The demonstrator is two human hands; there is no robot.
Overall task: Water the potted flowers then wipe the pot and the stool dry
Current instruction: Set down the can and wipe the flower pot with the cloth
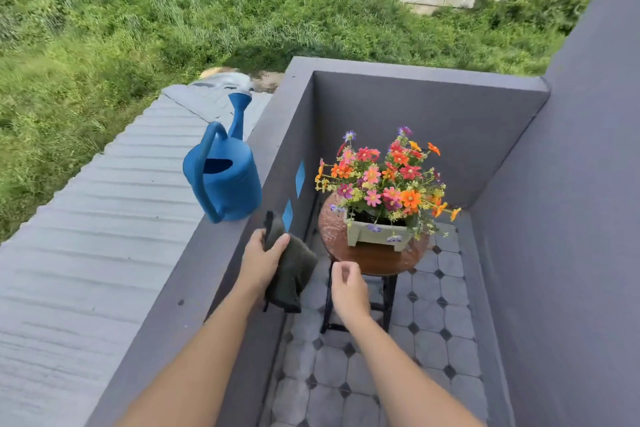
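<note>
The left hand [261,262] is clamped on a dark cloth [291,270], thumb over the upper edge and fingers hidden behind, with most of the fabric drooping below and to the right of the grip. The cloth looks soft, light and limp, so it would likely wipe better bunched into the palm than held by one edge. The right hand [348,286] holds nothing, its fingers loosely curled, just right of the cloth and in front of the stool [374,258]. Beyond that hand, the stool's round wooden top glistens with water. On it stands the pale green pot [377,236] of flowers [384,177], which probably feels rigid, slick when wet and easy to tip, so steadying it by the rim seems wise. Up and left of the left hand, the blue watering can [225,180] rests on the wall ledge [214,250].
</note>
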